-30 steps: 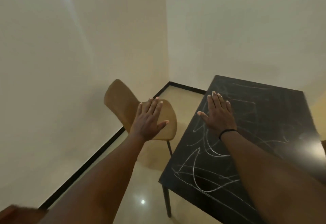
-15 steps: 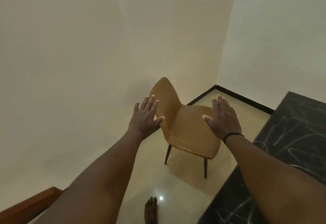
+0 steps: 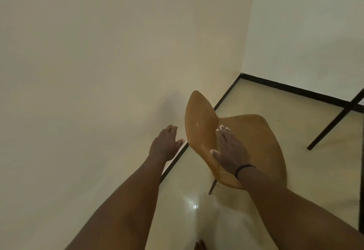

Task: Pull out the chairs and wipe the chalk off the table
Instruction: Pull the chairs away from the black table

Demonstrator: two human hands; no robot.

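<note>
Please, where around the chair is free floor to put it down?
Free floor lies between the chair, the black baseboard and the table leg, and also near the person. Between the chair back and the left wall it is tight; the left hand fills that gap.

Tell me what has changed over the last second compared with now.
The view swung left and down, so the chalked tabletop dropped out of sight; only a table leg shows. Both hands closed in on the chair: the right hand now lies against the backrest, the left hand is open just beside its other edge, not clearly touching. Both hands stayed open and empty, and the chair stayed by the wall.
</note>
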